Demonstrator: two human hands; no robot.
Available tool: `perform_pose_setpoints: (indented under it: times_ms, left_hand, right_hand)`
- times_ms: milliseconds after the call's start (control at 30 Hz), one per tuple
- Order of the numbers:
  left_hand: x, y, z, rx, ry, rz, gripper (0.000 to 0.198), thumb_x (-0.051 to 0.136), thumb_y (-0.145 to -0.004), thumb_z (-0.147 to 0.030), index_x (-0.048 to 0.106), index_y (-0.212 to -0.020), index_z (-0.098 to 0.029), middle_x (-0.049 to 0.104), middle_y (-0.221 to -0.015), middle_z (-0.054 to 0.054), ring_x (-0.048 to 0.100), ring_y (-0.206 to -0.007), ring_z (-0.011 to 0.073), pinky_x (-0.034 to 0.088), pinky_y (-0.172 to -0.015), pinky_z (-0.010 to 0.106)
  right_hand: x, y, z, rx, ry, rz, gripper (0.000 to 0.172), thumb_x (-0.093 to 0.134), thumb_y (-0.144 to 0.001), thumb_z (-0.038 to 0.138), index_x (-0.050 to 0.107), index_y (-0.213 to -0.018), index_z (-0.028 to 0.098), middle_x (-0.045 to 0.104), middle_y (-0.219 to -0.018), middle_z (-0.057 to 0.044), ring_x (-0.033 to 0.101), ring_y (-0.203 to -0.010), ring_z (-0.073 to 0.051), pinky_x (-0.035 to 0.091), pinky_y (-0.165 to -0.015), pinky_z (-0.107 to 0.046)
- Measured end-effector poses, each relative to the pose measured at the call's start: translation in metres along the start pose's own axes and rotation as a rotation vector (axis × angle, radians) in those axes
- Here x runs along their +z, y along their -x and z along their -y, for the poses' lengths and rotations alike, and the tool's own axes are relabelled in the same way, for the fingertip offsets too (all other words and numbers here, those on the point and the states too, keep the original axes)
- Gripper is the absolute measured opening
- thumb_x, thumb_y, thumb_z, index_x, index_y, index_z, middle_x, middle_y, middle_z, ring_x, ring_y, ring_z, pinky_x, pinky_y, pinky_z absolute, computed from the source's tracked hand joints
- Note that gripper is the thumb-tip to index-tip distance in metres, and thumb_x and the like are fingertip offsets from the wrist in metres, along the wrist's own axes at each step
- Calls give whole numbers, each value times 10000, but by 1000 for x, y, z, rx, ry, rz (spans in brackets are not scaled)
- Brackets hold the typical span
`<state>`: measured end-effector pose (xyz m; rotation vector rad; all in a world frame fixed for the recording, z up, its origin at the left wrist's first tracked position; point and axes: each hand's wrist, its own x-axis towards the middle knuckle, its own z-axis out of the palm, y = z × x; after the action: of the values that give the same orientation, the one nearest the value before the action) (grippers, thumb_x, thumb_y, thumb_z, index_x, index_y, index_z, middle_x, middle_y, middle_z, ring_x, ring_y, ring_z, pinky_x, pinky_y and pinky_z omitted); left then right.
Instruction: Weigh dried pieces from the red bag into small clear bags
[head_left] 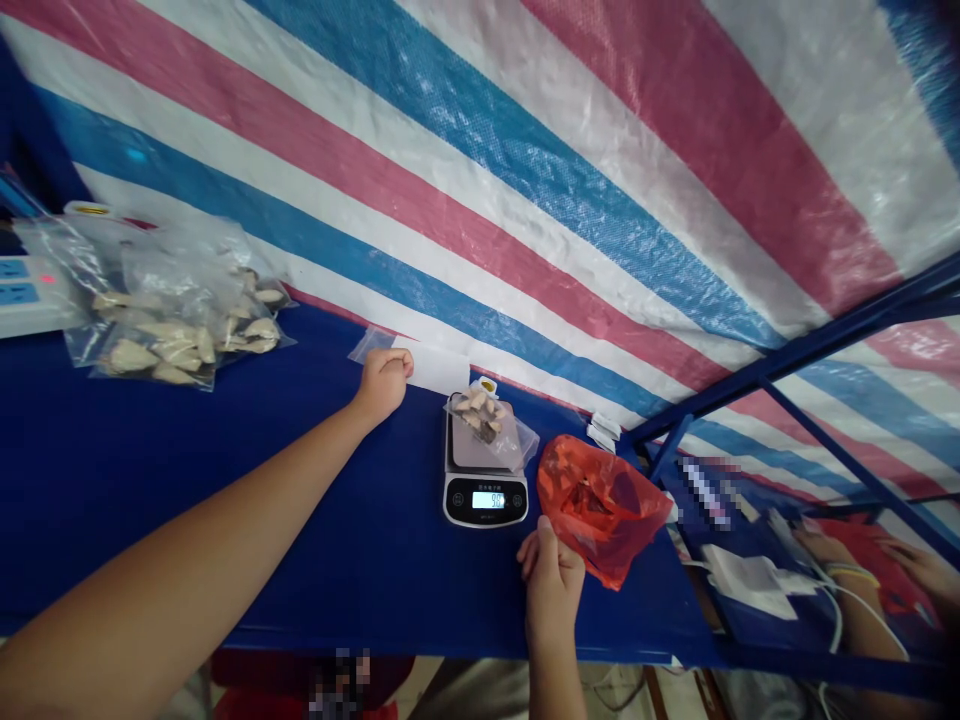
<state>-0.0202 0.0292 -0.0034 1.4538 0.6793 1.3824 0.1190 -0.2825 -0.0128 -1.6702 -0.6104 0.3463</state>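
A digital kitchen scale (486, 500) with a lit display stands on the blue tabletop. On its platform lies a small clear plastic bag (478, 412) of pale, irregular dried pieces. My left hand (382, 388) is closed over the near edge of a clear plastic sleeve (369, 343) and a white sheet (435, 365), left of the scale. Whether its curled fingers grip either is hidden. Just right of the scale's front, my right hand (553, 578) has its fingers curled in a pinch beside a crumpled red plastic bag (600, 490); what they hold, if anything, does not show.
Several clear bags of similar pieces (176, 345) are heaped at the left, beside a white power strip (34, 295). A striped tarp (450, 200) rises behind the table. Blue metal bars (750, 370) run at right, where another person's hands (832, 560) work near red plastic.
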Motion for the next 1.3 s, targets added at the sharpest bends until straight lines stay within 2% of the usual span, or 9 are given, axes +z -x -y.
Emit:
perform_pose_setpoints:
  times_ms: [167,267,367,433,467,533,633,867,1300]
  left_hand:
    - [1,2,1,-17,-24,27,141,404,-585,-221,380,-446,-205,361,-452,-1,350,-462,116,213,-442,251]
    - [4,1,3,-20,-23,-36,142,442,-714,-231,469,-578,-204,436,-530,-5,404,-493,123,293,-456,245]
    - [7,-1,6,-9,-42,-123,245,419,-914,-385,579,-853,-210,623,-806,42,578,-695,167,465,-562,278]
    - [8,-2,9,24,-79,-148,374,378,-966,-499,605,-1058,-217,664,-1086,91,632,-984,221,556,-782,359]
    - [8,-3,11,48,-110,-149,431,375,-969,-539,601,-1155,-222,637,-1231,109,596,-1153,250,538,-939,415]
    - [8,-3,14,77,-193,-131,532,406,-957,-598,555,-1323,-242,478,-1499,120,397,-1431,303,345,-1194,505]
    - [10,-4,22,28,-266,-69,631,461,-940,-626,443,-1472,-286,200,-1679,98,145,-1559,339,125,-1275,559]
    - [11,-9,34,-38,-216,-93,558,452,-958,-583,478,-1434,-293,276,-1652,95,178,-1556,312,124,-1281,545]
    - [15,-7,18,26,-269,-102,408,461,-943,-461,562,-1239,-199,545,-1404,145,445,-1384,292,291,-1218,501]
  right_hand:
    - [0,0,-1,-7,15,8,683,608,-885,696,471,-417,218,497,-470,-6,444,-458,-115,336,-501,-274]
    - [-1,0,-3,-13,18,12,678,605,-896,682,465,-421,218,498,-476,-7,452,-468,-118,338,-505,-273]
    - [-1,0,-5,-13,15,11,675,602,-901,676,464,-426,217,498,-473,-6,446,-463,-117,334,-501,-272]
    - [-1,-1,-5,-13,17,7,677,607,-894,682,464,-423,216,491,-463,-5,439,-454,-116,332,-496,-273]
    - [0,-1,-5,-14,18,5,679,611,-888,686,465,-422,215,489,-459,-6,438,-450,-116,333,-494,-273]
    - [0,-1,-4,-19,20,2,684,612,-882,693,465,-417,214,488,-458,-8,439,-446,-117,335,-489,-274]
    - [1,-1,-2,-21,15,5,682,617,-883,689,470,-417,213,501,-470,-11,440,-445,-118,332,-483,-276]
    - [2,-3,0,-22,-9,18,687,636,-869,692,454,-403,221,481,-450,-4,451,-448,-125,360,-502,-278]
    - [4,-4,-2,-16,0,-1,682,625,-876,693,463,-418,214,480,-447,-2,435,-442,-118,350,-498,-270]
